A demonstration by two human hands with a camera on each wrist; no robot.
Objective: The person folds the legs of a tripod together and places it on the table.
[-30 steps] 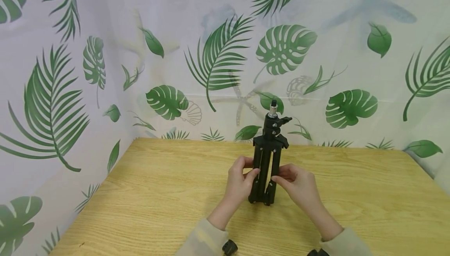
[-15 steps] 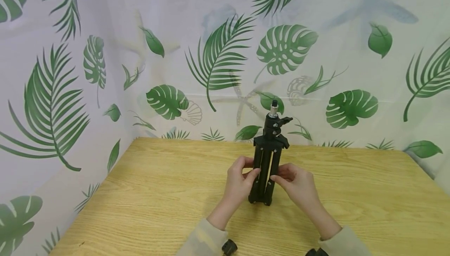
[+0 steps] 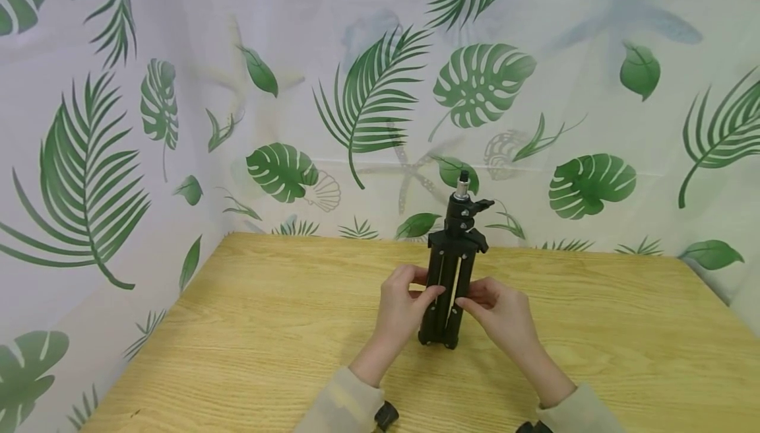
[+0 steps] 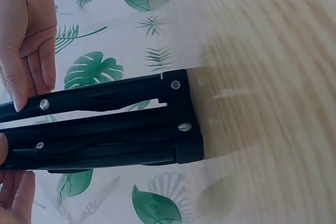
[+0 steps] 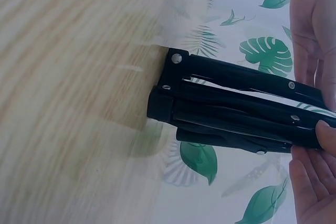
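A black folded light stand (image 3: 452, 241) with a silver-tipped top and a side knob stands nearly upright on the wooden table (image 3: 267, 327). My left hand (image 3: 402, 301) pinches its left leg, thumb in front and fingers behind. On the other side, my right hand (image 3: 501, 307) pinches the right leg about midway down. Close up in the left wrist view, the stand's riveted lower end (image 4: 184, 116) meets the tabletop, its legs side by side with narrow slots between them. The right wrist view shows the same legs (image 5: 236, 103) gathered close together.
Behind the table hangs a white curtain (image 3: 380, 17) printed with green leaves, close to the stand's top. Another stretch of it runs along the left side. Black wrist devices (image 3: 386, 414) sit at both sleeve cuffs.
A small part low on the right leg, sticking out a second ago, now lies flush with the leg. My left thumb has shifted slightly right; the stand keeps its place.
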